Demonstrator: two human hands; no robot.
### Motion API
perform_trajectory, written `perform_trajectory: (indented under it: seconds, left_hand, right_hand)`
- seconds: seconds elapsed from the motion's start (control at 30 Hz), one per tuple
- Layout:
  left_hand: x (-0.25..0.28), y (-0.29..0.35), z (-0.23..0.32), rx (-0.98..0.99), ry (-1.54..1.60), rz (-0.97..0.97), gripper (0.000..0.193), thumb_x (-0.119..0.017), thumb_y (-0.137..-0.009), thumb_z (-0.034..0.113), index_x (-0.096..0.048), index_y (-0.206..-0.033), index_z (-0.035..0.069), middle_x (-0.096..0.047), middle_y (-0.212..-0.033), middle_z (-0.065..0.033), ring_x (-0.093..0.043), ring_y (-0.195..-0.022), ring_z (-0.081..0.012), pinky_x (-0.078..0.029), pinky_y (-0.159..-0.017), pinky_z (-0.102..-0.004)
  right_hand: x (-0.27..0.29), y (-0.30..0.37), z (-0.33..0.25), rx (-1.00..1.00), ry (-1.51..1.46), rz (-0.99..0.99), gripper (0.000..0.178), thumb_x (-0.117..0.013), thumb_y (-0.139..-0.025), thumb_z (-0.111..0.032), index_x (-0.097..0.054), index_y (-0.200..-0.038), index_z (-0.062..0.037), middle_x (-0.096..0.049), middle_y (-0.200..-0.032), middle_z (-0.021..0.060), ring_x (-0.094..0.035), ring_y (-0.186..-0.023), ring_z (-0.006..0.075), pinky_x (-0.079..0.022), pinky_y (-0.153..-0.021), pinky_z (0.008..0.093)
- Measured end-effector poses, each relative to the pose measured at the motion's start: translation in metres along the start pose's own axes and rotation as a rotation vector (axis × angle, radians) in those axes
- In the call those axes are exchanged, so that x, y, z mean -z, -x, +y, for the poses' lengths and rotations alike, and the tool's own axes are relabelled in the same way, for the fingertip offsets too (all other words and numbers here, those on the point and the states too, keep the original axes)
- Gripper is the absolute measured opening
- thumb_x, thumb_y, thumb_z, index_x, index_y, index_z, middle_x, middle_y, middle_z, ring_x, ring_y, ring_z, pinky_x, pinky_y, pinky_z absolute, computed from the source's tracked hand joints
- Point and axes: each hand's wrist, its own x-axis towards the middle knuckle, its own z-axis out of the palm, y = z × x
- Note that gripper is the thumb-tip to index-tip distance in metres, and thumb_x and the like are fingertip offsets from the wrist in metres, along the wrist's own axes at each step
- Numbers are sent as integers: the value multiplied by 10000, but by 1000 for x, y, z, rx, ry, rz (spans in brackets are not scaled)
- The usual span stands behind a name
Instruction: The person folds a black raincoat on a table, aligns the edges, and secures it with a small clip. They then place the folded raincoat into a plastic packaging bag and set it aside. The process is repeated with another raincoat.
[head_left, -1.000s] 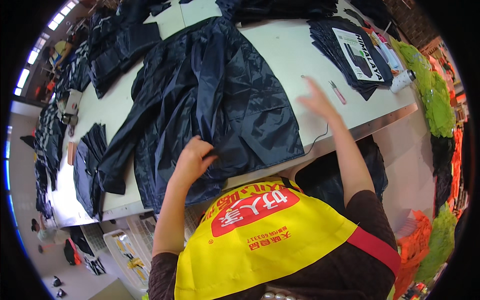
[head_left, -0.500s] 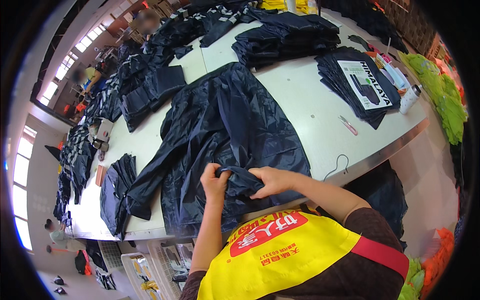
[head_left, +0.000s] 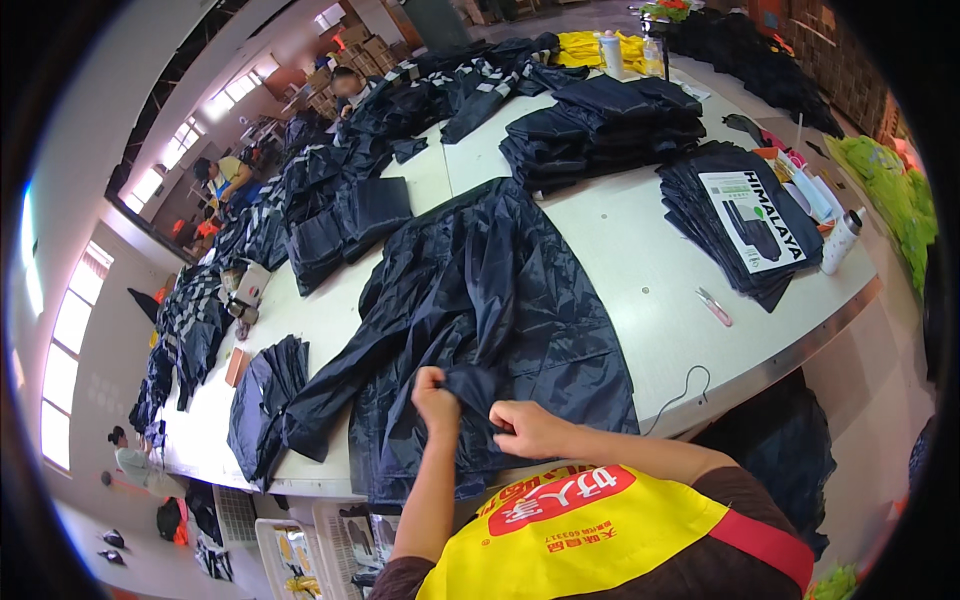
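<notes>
A shiny navy jacket [head_left: 575, 330] lies spread over the white table in front of me, one sleeve [head_left: 340, 375] reaching out to the left. My left hand [head_left: 437, 403] is closed on the end of its other sleeve [head_left: 476, 383], which runs down the middle of the jacket. Beside it, my right hand [head_left: 530, 430] is curled with its fingertips at the same dark cloth. The cloth between the two hands is blurred by motion, so its exact fold cannot be made out.
Folded dark garments [head_left: 600, 130] are stacked at the back. To the right lie dark packaging bags [head_left: 740, 220], pink-handled snips [head_left: 714, 306], a white bottle [head_left: 842, 243] and a thin black cord [head_left: 690, 385]. A bundle of dark cloth [head_left: 270, 400] sits left, near a small brown box [head_left: 236, 367].
My view has tilted up, so the table appears lower. The sleeve end, earlier stretched and bunched between both hands, is now pulled toward my left hand, with my right fingers more curled.
</notes>
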Motion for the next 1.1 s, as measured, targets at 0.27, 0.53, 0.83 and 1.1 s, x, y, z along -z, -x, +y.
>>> perform_trajectory:
  seconds: [0.27, 0.53, 0.83, 1.1]
  left_hand:
    - [-16, 79, 122, 438, 277, -816, 131, -643, -733, -4, -512, -732, 12, -511, -651, -60, -550, -592, -133, -452, -534, -300]
    - [172, 98, -21, -24, -674, -475, 47, -553, -751, 18, -514, -742, 43, -533, -726, -188, -584, -720, -361, -464, -627, -421]
    - [261, 23, -28, 643, -1191, -641, 461, -639, -732, 175, -585, -1178, 70, -612, -1120, -196, -580, -1061, -333, -457, -914, -407]
    - [-2, 23, -33, -51, -724, -452, 608, -743, -637, 200, -527, -1192, 76, -566, -1138, -159, -522, -1074, -339, -418, -882, -435]
  right_hand:
    - [86, -3, 49, 48, 226, 216, 99, -546, -683, 19, -473, -724, -33, -509, -661, 148, -529, -598, 301, -433, -545, 372]
    - [120, 17, 144, -168, 901, 96, 705, -618, -802, -468, -424, -1333, -48, -322, -1431, 196, -247, -1348, 348, -230, -1079, 475]
    - [-54, 42, 64, 14, 1074, -639, 530, -641, -784, -239, -541, -1111, 165, -490, -1154, 409, -515, -1083, 523, -510, -806, 460]
    - [-151, -2, 21, -95, 274, -1648, 380, -540, -852, -87, -514, -1230, -93, -548, -1231, 173, -506, -1176, 307, -440, -905, 386]
